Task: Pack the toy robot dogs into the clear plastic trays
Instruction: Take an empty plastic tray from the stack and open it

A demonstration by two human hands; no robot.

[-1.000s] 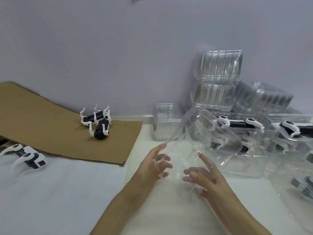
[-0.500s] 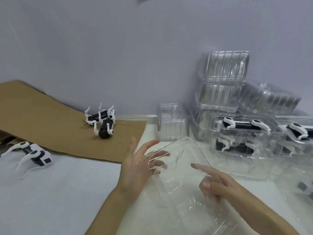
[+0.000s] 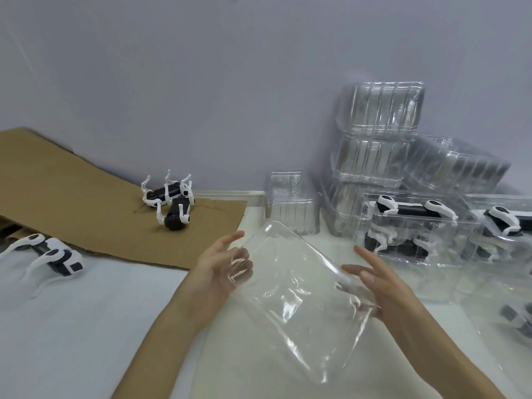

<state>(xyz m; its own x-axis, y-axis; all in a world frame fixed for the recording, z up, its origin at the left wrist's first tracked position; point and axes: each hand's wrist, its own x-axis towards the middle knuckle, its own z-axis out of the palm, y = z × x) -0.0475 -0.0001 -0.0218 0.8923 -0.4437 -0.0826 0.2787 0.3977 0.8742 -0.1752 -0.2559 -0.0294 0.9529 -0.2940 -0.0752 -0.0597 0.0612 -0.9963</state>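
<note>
I hold an empty clear plastic tray (image 3: pixel 290 289) just above the white table, tilted, its long side running from far left to near right. My left hand (image 3: pixel 218 269) grips its left edge, the fingers showing through the plastic. Curled round the right edge are the fingers of my right hand (image 3: pixel 374 286), with the forefinger stretched out. Two black-and-white toy robot dogs (image 3: pixel 172 203) lie legs-up on the cardboard (image 3: pixel 86 203). Another toy dog (image 3: pixel 54 254) lies at the far left on the white sheet.
Packed trays with dogs (image 3: pixel 408 226) (image 3: pixel 506 223) stand at the right. Behind them, empty clear trays (image 3: pixel 380 110) are stacked against the wall, and a small clear tray (image 3: pixel 290 205) stands by the cardboard's corner. Another packed tray (image 3: pixel 515 318) lies at the right edge.
The tray has come down from upright in front of the stack to a low tilt over the table. My hands have spread apart to its two sides.
</note>
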